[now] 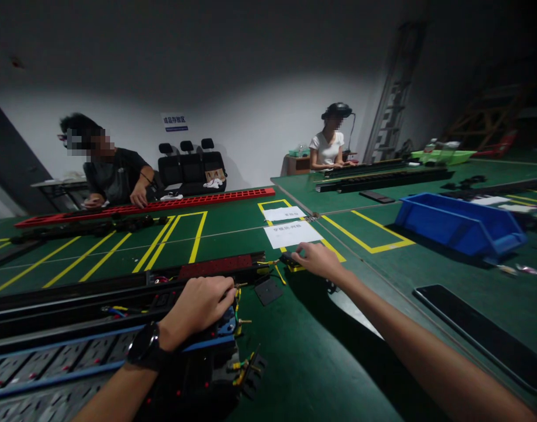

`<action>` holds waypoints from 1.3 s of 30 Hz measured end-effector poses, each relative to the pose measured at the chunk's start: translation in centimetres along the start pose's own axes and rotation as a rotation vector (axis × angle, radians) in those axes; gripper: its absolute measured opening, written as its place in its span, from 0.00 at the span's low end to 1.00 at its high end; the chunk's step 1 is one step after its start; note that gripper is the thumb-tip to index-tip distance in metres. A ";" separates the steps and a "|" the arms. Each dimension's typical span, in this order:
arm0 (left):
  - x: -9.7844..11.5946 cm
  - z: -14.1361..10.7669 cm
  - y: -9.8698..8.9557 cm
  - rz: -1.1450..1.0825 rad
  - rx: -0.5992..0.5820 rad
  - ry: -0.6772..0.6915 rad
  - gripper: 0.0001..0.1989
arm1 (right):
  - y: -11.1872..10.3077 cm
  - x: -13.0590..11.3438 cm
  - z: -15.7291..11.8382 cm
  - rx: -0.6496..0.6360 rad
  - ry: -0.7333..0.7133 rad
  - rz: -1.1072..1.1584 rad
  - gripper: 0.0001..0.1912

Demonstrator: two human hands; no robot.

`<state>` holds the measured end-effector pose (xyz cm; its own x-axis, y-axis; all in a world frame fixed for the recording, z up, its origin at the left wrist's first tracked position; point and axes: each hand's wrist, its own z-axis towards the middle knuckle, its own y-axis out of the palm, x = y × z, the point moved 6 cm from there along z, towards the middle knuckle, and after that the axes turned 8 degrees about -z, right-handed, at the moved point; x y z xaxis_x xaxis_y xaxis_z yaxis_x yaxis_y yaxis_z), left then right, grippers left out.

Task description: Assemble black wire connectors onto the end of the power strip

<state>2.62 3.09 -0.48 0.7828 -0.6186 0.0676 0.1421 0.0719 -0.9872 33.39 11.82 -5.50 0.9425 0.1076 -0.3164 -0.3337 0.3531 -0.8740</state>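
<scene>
My left hand (200,308), with a black watch on the wrist, is closed over the right end of a long black rail assembly (171,346). Its fingertips are beside a thin brass-coloured pin (240,285), and yellow-green wires show near them. Out in front, my right hand (318,259) pinches a small black block (289,259) on the green table, near the end of a rail with a dark red strip (215,266). Between the hands lies a flat black plate (269,291). What is under my right fingers is partly hidden.
White paper labels (292,234) lie beyond my right hand. To the right are a blue bin (459,225) and a dark flat phone-like slab (479,331). Across the table, one person (119,176) touches a red rail (198,201); another person (328,149) sits by black rails (382,179).
</scene>
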 end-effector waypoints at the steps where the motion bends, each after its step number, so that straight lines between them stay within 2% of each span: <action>1: 0.0 0.0 0.0 -0.001 0.009 0.007 0.16 | 0.1 -0.1 -0.1 0.001 -0.013 -0.013 0.09; 4: -0.1 0.0 0.0 -0.004 0.020 0.015 0.16 | -0.2 -1.2 -0.6 0.032 -0.063 -0.036 0.09; 7: -0.1 0.0 0.0 -0.006 0.011 0.012 0.15 | -0.5 -3.8 -1.9 0.058 -0.169 -0.031 0.09; 9: 0.0 0.0 0.0 -0.004 0.007 0.009 0.15 | -0.2 -6.3 -3.4 0.050 -0.316 -0.025 0.11; 11: -0.1 0.0 0.1 0.000 0.005 0.000 0.15 | 0.3 -9.4 -5.4 0.039 -0.566 -0.044 0.12; 14: -0.3 0.0 0.2 0.005 0.003 -0.015 0.16 | 1.4 -11.6 -7.3 -0.010 -0.683 -0.062 0.10; 18: -0.3 0.0 0.2 0.009 0.012 -0.013 0.15 | 2.1 -11.3 -7.5 -0.065 -0.590 -0.081 0.17; 23: -0.1 0.1 0.0 -0.008 0.002 -0.021 0.15 | 2.4 -10.3 -7.2 -0.096 -0.519 -0.058 0.18; 30: -0.2 0.1 0.1 0.010 0.011 -0.016 0.15 | 2.0 -10.7 -7.6 -0.104 -0.576 -0.007 0.12; 35: -0.2 0.1 0.1 0.000 0.006 -0.021 0.15 | 1.9 -10.4 -7.4 -0.064 -0.555 0.032 0.05; 39: -0.1 0.1 0.0 -0.003 0.010 -0.012 0.15 | 2.2 -10.3 -7.3 -0.038 -0.539 0.055 0.04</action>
<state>2.57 3.24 -0.52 0.7893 -0.6097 0.0723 0.1505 0.0779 -0.9855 22.83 4.75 -6.88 0.7959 0.5897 -0.1373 -0.3742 0.3008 -0.8772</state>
